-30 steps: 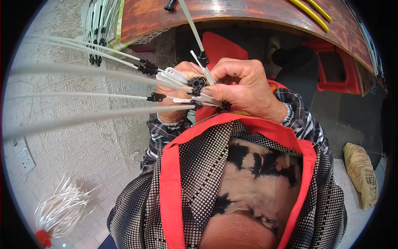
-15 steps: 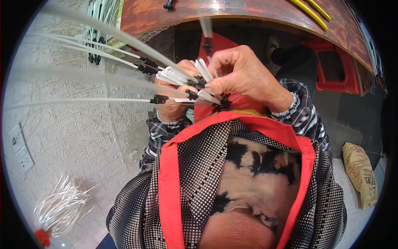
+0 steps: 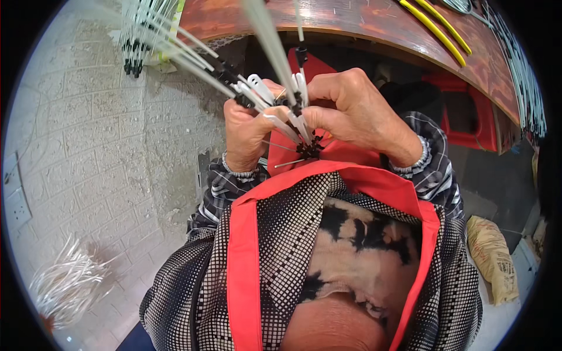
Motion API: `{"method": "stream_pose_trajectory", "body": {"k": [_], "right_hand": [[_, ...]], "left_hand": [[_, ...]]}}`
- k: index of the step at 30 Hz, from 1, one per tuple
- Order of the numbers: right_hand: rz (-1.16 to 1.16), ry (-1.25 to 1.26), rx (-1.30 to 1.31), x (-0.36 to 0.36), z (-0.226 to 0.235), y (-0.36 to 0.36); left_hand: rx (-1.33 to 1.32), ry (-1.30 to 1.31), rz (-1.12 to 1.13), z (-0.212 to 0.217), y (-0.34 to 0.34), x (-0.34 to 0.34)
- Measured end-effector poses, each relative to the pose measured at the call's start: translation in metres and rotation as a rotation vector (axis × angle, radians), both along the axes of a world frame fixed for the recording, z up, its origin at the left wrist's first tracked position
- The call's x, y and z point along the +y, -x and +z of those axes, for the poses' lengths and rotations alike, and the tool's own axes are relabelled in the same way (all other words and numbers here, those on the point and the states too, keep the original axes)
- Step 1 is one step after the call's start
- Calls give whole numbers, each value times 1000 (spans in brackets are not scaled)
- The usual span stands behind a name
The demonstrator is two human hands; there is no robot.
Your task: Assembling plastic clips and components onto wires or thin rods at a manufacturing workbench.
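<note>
Between my hands, above my lap, is what looks like an umbrella frame, its white ribs (image 3: 206, 75) fanning up and left and carrying black plastic joints. Flat white strips (image 3: 259, 88) with holes gather toward a black hub (image 3: 310, 147) near the red apron edge. My left hand (image 3: 249, 126) curls round the strips from the left, thumb toward me. My right hand (image 3: 357, 111) bends in from the right, thumb and forefinger pinched at a black joint (image 3: 297, 108) on an upright rib. The fingertips are partly hidden behind the strips.
A brown table (image 3: 345, 20) curves across the far side, with yellow-handled pliers (image 3: 436, 29) on it. Thin rods (image 3: 521, 76) line its right edge. Bundled ribs (image 3: 137, 41) stand far left; white strands (image 3: 67, 286) lie lower left. A red stool (image 3: 468, 114) and tan sack (image 3: 494, 257) are right.
The ribs on the left have swung upward toward the far side, and the frame has turned between my fingers. My left hand shows more fully now; my right hand stays pinched close to the joints.
</note>
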State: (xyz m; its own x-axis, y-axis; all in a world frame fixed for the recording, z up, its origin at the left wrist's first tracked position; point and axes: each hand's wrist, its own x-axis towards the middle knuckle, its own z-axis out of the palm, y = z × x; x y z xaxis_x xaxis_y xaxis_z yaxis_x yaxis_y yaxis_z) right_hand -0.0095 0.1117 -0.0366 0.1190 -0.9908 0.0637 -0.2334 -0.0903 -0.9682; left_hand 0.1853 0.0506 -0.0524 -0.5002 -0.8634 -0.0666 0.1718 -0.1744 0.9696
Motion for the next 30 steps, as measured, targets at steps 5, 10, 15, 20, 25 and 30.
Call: {"method": "stream_pose_trajectory", "body": {"k": [5, 10, 15, 20, 25, 30], "right_hand": [[103, 32, 207, -4, -12, 5], [106, 141, 303, -7, 0, 20], [5, 57, 120, -8, -10, 14], [102, -53, -81, -17, -21, 30], [18, 245, -16, -18, -37, 33], [206, 102, -63, -12, -25, 43]], "left_hand": [[-68, 30, -84, -4, 1, 2], [-86, -33, -111, 4, 14, 0], [-31, -32, -40, 5, 22, 3], [-73, -4, -126, -7, 20, -13], [49, -141, -357, -8, 13, -29], [331, -394, -497, -23, 8, -37]]}}
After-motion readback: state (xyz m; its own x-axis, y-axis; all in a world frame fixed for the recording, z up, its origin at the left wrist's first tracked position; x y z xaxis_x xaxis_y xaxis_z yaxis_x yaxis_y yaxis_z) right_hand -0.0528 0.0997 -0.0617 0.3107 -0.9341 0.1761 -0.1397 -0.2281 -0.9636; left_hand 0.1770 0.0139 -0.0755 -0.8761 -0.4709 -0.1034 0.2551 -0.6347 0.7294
